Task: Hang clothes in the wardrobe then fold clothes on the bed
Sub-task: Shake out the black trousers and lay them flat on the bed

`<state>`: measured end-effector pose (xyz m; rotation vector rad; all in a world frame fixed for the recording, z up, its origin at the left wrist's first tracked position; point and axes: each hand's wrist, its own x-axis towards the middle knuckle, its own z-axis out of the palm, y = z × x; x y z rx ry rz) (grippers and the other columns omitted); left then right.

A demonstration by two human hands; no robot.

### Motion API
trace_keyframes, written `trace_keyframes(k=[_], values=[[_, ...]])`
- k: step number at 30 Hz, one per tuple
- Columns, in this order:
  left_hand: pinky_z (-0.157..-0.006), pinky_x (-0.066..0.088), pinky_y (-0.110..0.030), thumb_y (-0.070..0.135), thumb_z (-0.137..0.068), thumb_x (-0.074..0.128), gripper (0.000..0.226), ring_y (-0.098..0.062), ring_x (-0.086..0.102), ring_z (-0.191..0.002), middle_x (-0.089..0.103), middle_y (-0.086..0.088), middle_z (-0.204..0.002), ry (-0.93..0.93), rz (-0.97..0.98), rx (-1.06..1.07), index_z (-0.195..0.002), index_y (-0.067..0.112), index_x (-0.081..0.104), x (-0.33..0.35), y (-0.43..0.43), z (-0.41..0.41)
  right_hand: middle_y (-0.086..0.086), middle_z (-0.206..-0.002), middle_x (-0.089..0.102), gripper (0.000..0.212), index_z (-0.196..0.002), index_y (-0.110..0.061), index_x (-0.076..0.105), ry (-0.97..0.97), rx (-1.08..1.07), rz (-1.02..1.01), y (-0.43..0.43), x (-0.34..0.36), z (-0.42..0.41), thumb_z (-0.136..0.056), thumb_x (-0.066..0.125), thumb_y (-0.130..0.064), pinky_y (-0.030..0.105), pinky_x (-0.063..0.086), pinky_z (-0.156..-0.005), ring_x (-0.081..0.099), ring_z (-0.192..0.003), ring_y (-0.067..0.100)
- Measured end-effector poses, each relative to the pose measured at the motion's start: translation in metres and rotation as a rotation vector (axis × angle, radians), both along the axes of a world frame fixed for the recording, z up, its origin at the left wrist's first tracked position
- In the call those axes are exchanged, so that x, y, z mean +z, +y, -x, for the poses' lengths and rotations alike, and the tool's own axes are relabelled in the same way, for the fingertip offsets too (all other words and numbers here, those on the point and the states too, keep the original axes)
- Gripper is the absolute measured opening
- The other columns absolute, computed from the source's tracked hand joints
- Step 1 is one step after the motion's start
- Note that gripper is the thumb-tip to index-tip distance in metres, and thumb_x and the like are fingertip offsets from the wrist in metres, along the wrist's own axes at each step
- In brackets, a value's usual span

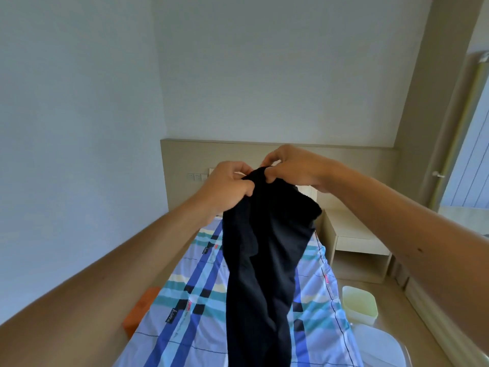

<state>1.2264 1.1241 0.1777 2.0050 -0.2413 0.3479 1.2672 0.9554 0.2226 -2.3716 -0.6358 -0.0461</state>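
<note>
Left hand (228,187): raised in front of the chest, fingers curled in, gripping a bunched fold at the top of the black garment (264,260) between thumb and fingers.
Black garment: held up in the air over the middle of the bed (185,321); it is dark, with a ribbed edge at the top. It hangs down long and twisted, and its lower end runs out of the bottom of the view. Contact with the bed cannot be told.
Right hand (291,166): just beside the left hand, nearly touching it. Its fingertips are bent down and pinch the same top edge of the garment.
Orange item (140,309): lies at the bed's left edge, against the wall, partly behind the left forearm.
Bed: covered with a plaid sheet in blue, teal, pale yellow and black. It runs away from the camera to a beige headboard panel (185,154).
Wall sockets (197,176): a row of white plates on the headboard panel, left of the hands.
Bedside table (352,234): white, with an open shelf, right of the bed at its head.
Plastic tub (360,303): pale yellow-green, on the floor just beside the bed's right edge.
Door handle (438,174): metal, at far right.
</note>
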Motion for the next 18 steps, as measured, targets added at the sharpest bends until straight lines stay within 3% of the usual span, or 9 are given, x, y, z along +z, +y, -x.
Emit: trace_keyframes(k=[4,7,10,14,16,18], values=[[-0.071,0.046,-0.030,-0.001,-0.087,0.051,0.023,-0.023,0.060,-0.081,0.062,-0.012,-0.084,0.135,0.137,-0.112,-0.102,0.001,0.067,0.008,0.006,-0.001,0.005,-0.088,0.066,0.017,-0.107,-0.013,0.065,0.117,0.078,-0.061,-0.008,-0.003,0.001,-0.092,0.057,-0.015,0.027,0.048,-0.066,0.063,-0.077,0.017],[-0.067,0.052,-0.027,0.013,-0.088,0.071,0.024,-0.014,0.067,-0.072,0.070,-0.003,-0.084,0.084,-0.053,-0.150,-0.110,0.012,0.062,0.012,0.014,0.000,0.009,-0.093,0.070,0.022,-0.112,-0.018,0.058,0.147,0.149,-0.056,-0.018,0.000,0.003,-0.092,0.065,-0.023,0.027,0.051,-0.057,0.066,-0.070,0.017],[-0.061,0.053,-0.022,0.014,-0.085,0.076,0.034,-0.009,0.068,-0.065,0.074,0.003,-0.087,-0.044,-0.272,-0.148,-0.110,0.024,0.055,0.014,0.022,-0.001,0.006,-0.094,0.071,0.030,-0.110,-0.025,0.050,0.127,0.188,0.042,-0.026,0.002,0.002,-0.089,0.071,-0.020,0.031,0.051,-0.058,0.063,-0.066,0.019],[-0.062,0.047,-0.025,0.003,-0.092,0.057,0.017,-0.013,0.062,-0.061,0.073,0.003,-0.080,-0.178,-0.424,-0.113,-0.097,0.019,0.061,0.019,0.032,-0.006,0.003,-0.094,0.071,0.018,-0.110,-0.024,0.056,0.054,0.175,-0.011,-0.034,0.006,-0.004,-0.096,0.061,-0.014,0.024,0.047,-0.061,0.059,-0.068,0.014],[-0.063,0.045,-0.030,-0.001,-0.093,0.049,0.025,-0.017,0.061,-0.063,0.069,-0.004,-0.075,-0.230,-0.492,-0.061,-0.085,0.019,0.063,0.021,0.038,-0.008,0.002,-0.096,0.073,0.012,-0.108,-0.020,0.061,0.030,0.174,-0.026,-0.037,0.012,-0.005,-0.099,0.059,-0.014,0.020,0.050,-0.062,0.064,-0.070,0.009],[-0.060,0.042,-0.019,-0.005,-0.091,0.047,0.034,-0.002,0.057,-0.058,0.066,0.002,-0.071,-0.224,-0.540,-0.015,-0.078,0.023,0.061,0.020,0.044,-0.010,0.000,-0.096,0.073,0.011,-0.106,-0.019,0.064,-0.025,0.161,0.013,-0.039,0.016,-0.008,-0.099,0.058,-0.013,0.020,0.050,-0.065,0.065,-0.075,0.010]])
